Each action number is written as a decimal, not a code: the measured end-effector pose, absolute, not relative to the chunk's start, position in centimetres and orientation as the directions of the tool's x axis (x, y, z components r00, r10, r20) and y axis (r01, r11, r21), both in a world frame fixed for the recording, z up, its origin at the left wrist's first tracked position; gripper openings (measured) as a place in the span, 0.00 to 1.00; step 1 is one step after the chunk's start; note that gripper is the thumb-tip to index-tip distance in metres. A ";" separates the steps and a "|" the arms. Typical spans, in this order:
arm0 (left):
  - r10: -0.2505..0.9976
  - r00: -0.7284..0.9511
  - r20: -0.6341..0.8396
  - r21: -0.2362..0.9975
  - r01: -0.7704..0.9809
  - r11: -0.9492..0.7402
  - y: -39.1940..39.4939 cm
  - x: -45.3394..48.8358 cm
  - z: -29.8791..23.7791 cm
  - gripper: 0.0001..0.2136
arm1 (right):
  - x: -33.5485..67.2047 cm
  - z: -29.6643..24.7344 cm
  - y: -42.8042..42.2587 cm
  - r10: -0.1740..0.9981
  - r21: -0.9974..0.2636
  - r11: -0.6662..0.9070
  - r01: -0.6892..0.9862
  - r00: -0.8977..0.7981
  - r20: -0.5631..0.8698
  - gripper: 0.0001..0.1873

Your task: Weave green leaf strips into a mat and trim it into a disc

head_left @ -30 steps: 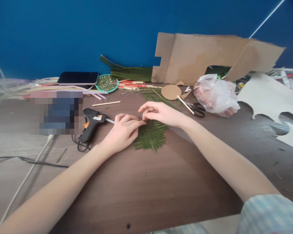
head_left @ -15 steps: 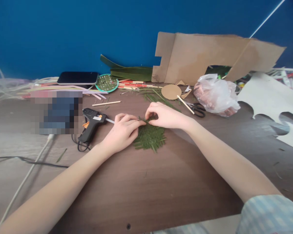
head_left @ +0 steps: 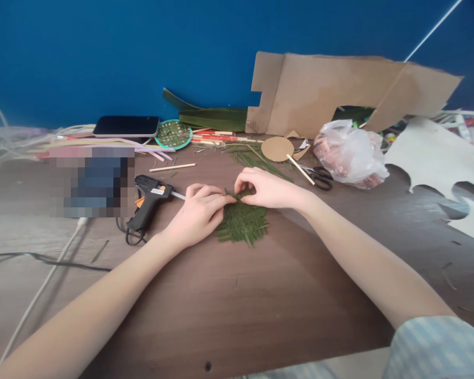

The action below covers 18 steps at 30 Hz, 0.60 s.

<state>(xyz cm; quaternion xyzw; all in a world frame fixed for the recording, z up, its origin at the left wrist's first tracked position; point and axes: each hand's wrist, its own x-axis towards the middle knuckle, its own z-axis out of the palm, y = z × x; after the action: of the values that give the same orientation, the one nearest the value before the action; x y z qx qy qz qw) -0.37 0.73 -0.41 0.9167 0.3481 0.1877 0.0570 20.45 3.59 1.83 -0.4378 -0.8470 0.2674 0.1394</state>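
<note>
- The wood-grain table [head_left: 237, 310] is used as a flat base; the work should be pressed down against it so nothing can slip.
- The left hand [head_left: 197, 213] is laid over the left side of the leaf mat with its fingers loosely bent. Whether anything is pinched cannot be told. A light, steady push is likely enough.
- The right hand [head_left: 268, 189] is curled, with thumb and pointing finger brought close at the far edge. A strip may be gripped there, but the tips are too small to tell.
- The black hot glue gun [head_left: 148, 197] is laid just left of the left hand; bumps against it should be avoided.
- The woven green leaf mat [head_left: 243, 223] is spread on the table, under and in front of the fingers. Its loose ends should not be tugged hard, as the weave could be pulled crooked.
- Loose leaf strips [head_left: 255, 162] are strewn behind the right hand; they should not be mixed into the weave.
</note>
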 end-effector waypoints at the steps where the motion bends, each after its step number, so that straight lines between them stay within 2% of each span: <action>1: 0.662 0.686 0.302 0.238 0.619 -0.749 0.7 -0.3 -0.4 0.16 | 20.4 1.8 3.6 0.816 -0.576 0.474 0.666 -0.578 0.003 0.07; 11: 0.669 0.681 0.297 0.252 0.620 -0.743 0.8 -0.3 -0.4 0.16 | 20.4 2.0 3.4 0.818 -0.545 0.483 0.685 -0.575 0.002 0.08; 18: 0.656 0.692 0.303 0.253 0.605 -0.755 0.7 -0.3 -0.3 0.15 | 19.9 2.7 2.8 0.808 -0.368 0.550 0.750 -0.589 0.008 0.08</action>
<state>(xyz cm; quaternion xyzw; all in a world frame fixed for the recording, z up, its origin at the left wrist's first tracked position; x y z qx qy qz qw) -0.26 0.66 -0.33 0.9173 0.3435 0.1901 0.0665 19.86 2.84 2.70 -0.4447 -0.8758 0.1655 0.0884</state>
